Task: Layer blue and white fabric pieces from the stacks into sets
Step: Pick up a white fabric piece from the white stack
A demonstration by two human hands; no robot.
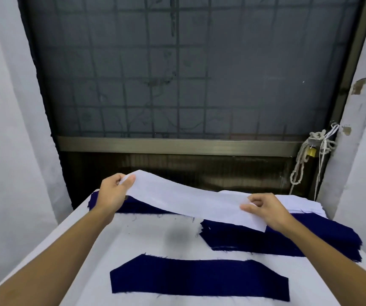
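Both-handed: white fabric piece (191, 202) lifted.
Left hand (113, 191) and right hand (266, 208) pinch its ends above blue stack (288, 237); single blue piece (197, 279) nearer.

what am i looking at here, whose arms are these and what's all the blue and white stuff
There is no machine here. The one picture comes from a camera worn on a person's head, looking forward and down, so the two bare arms reaching in are that person's own.

The left hand and right hand each hold one end of a long white piece of fabric, lifted off the table, which is covered in white cloth.

Nearest the camera lies a single blue piece, flat. To the right sits a blue stack, and behind it a white stack. More blue fabric shows under the lifted white piece on the left. Behind the table is a dark barred window.
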